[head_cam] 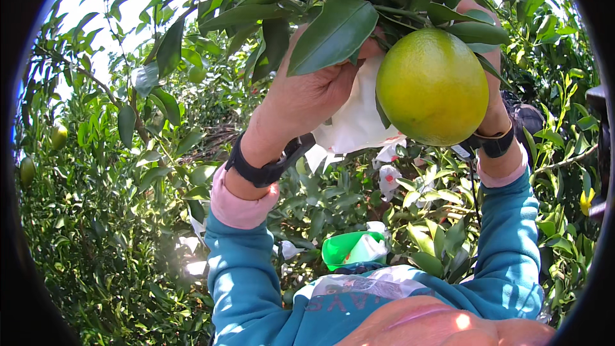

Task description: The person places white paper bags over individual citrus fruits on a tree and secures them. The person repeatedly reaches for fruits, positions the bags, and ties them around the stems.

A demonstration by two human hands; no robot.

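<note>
A large yellow-green citrus fruit (432, 87) hangs from a leafy branch, close to the camera. To its left, my left hand (317, 91) reaches up among the leaves, its fingers bent at a white bag (358, 115) that hangs behind the fruit; leaves hide the fingertips. My right hand (487, 72) is raised behind the fruit on its right side, mostly covered by fruit and leaves, so what it touches cannot be seen. A broad green leaf (334, 33) lies across the front of my left hand. Each wrist wears a black band.
Below, near my waist, is a green plastic container (343, 247) with white bags in it. Citrus foliage surrounds me, with several white bags (389, 180) lower among the leaves. Smaller green fruits (59, 137) hang at the left. A branch (567, 161) sticks out at the right.
</note>
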